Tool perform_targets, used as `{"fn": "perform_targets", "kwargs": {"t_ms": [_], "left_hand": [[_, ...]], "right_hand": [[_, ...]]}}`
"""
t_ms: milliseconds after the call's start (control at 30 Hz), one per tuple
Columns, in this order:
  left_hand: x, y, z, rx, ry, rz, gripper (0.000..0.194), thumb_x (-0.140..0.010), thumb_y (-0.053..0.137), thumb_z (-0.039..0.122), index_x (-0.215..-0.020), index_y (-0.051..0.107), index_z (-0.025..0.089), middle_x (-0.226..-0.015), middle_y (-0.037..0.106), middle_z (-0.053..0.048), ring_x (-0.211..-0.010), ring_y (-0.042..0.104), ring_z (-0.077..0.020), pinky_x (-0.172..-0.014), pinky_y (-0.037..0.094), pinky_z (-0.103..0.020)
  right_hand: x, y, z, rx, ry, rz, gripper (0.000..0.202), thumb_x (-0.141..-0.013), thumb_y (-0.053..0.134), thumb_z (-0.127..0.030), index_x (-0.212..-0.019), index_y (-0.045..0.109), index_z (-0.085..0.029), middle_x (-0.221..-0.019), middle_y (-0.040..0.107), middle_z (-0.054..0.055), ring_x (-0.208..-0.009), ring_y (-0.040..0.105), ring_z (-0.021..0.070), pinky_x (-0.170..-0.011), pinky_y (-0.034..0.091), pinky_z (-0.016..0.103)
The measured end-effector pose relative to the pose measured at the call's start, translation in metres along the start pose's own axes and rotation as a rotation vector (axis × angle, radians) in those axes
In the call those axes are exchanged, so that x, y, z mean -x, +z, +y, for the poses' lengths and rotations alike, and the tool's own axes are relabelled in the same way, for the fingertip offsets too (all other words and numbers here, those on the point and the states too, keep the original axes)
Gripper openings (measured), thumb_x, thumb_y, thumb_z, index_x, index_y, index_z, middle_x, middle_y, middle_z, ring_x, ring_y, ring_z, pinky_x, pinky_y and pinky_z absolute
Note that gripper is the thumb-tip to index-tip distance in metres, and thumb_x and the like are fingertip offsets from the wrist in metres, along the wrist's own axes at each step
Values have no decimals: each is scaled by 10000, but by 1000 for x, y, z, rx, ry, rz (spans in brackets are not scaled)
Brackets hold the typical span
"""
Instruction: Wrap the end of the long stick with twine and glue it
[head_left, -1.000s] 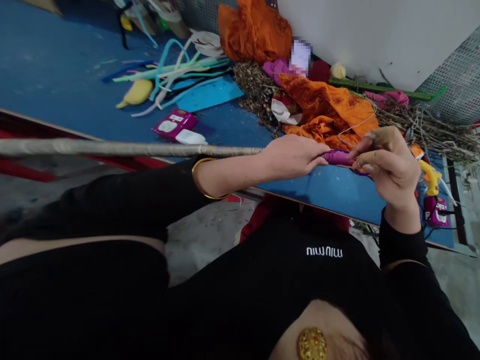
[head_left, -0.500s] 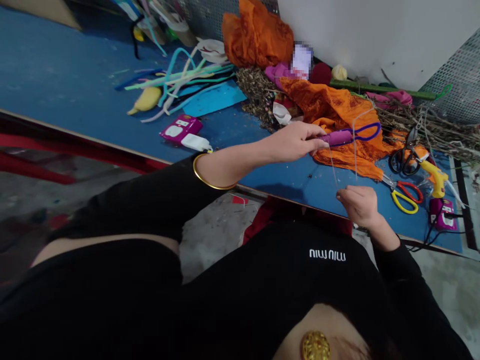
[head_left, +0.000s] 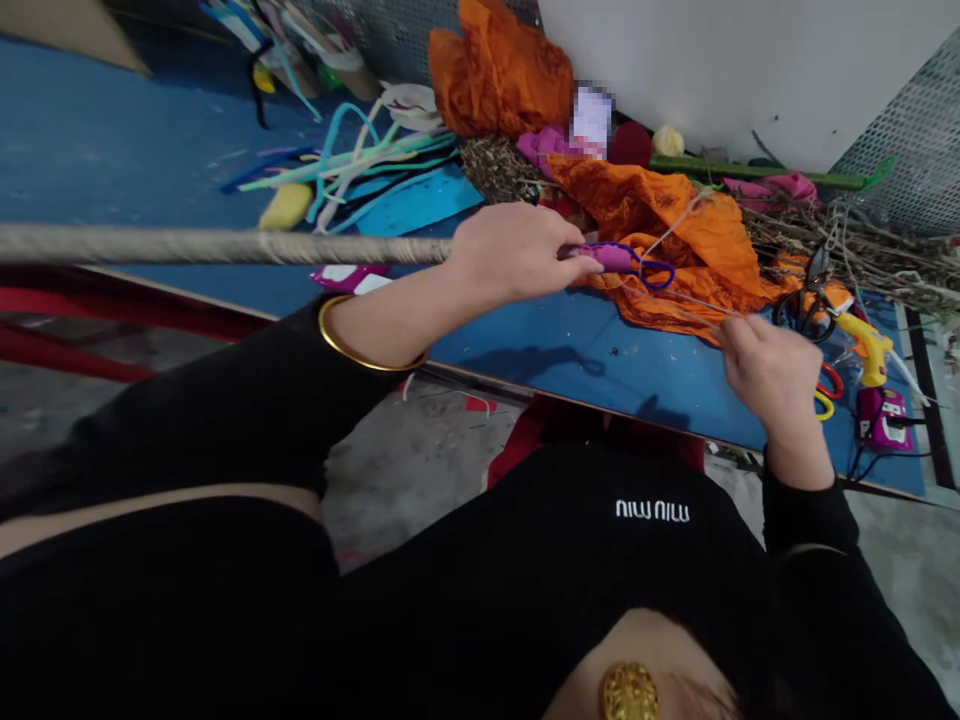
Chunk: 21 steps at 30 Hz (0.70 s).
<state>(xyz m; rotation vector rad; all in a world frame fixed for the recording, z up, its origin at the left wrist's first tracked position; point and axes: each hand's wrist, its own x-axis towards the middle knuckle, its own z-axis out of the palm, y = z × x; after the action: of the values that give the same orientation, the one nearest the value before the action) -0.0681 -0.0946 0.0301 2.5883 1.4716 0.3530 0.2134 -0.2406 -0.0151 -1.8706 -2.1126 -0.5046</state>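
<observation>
My left hand [head_left: 517, 255] is closed around a long stick [head_left: 225, 246], which looks wrapped in pale cord and runs off to the left edge. Beyond my fingers shows the stick's purple-covered end [head_left: 616, 258], with a dark violet loop [head_left: 661, 276] at its tip. My right hand [head_left: 776, 375] is closed, pinching a thin pale string [head_left: 679, 297] that stretches from the purple end. Another length of string rises from there over the orange cloth [head_left: 660, 205]. Red and yellow handled scissors [head_left: 825, 406] lie partly hidden behind my right hand.
On the blue table [head_left: 525, 350] are colourful pipe-cleaner-like strips [head_left: 352, 165], a yellow object [head_left: 286, 206], dried stems [head_left: 862, 250], black-handled scissors [head_left: 806, 305], a yellow glue gun [head_left: 866, 345] and a magenta power block [head_left: 885, 420]. A white board [head_left: 735, 80] stands behind.
My left hand has moved left, and the long stick now shows stretching across the left side. My right hand has moved up and right, drawing the string out sideways over the table.
</observation>
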Motion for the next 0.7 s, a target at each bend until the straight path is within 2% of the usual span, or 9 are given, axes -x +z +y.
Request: {"fn": "perform_targets", "kwargs": {"t_ms": [100,200,300,367,467,533,567,633,700], "left_hand": [[0,4,-14,-76,-8,-49,468,-878,576,621,-1039,823,257,-918,753,-59,-1011,705,-320,-867,480,-368],[-3,10,-27,-87,-9,-57,461,-871,572,629,-1011,828,272,-898,757,-46,-970,711,-301,-856,490,-356],[-7,13,-34,-65,-29,-41,431,-882,568,606,-982,831,279,-870,762,-37,-921,708,-273,-852,499,-348],[-8,12,-36,-68,-85,-30,425,-894,566,591,-984,832,272,-867,763,-51,-911,709,-281,-843,503,-364],[-8,8,-33,-77,-175,44,438,-922,555,574,-1039,823,249,-905,763,-91,-968,709,-320,-834,495,-397],[-8,6,-28,-76,-185,106,444,-936,548,568,-1072,811,238,-933,765,-108,-1006,702,-331,-836,484,-405],[-7,6,-26,-77,-173,128,443,-942,546,567,-1079,807,236,-943,767,-113,-1012,699,-330,-836,479,-403],[-8,6,-20,-86,-124,142,445,-952,541,565,-1091,799,230,-971,772,-122,-1010,697,-323,-831,472,-395],[-11,7,-12,-105,-59,127,454,-966,532,556,-1107,792,212,-1014,775,-135,-1002,700,-321,-819,467,-393]], "right_hand": [[-20,-9,22,-1,230,43,331,-1005,465,-344,-1184,687,-176,-892,707,131,-686,573,211,-626,304,332],[-28,-11,36,-128,398,124,621,-952,565,-394,-1518,458,-162,-940,732,151,-724,623,254,-654,401,352],[-19,-10,39,-322,455,117,929,-891,676,-431,-1645,220,-136,-915,749,132,-702,648,259,-658,464,367],[-6,-9,38,-472,437,48,1041,-842,740,-452,-1663,168,-164,-933,753,108,-661,654,237,-635,495,359],[13,-1,38,-796,349,-221,1032,-792,784,-484,-1640,256,-225,-940,758,61,-657,683,212,-621,548,344],[21,9,41,-992,308,-390,848,-791,776,-506,-1527,470,-217,-899,761,46,-715,715,215,-668,582,349],[22,15,43,-1031,324,-400,707,-799,765,-510,-1411,592,-202,-857,757,41,-729,720,216,-695,591,356],[19,29,47,-970,427,-195,426,-832,729,-490,-1128,740,-184,-798,741,39,-733,711,212,-743,594,374],[9,42,47,-796,517,182,286,-867,695,-444,-962,773,-185,-817,738,54,-791,706,220,-822,594,405]]}}
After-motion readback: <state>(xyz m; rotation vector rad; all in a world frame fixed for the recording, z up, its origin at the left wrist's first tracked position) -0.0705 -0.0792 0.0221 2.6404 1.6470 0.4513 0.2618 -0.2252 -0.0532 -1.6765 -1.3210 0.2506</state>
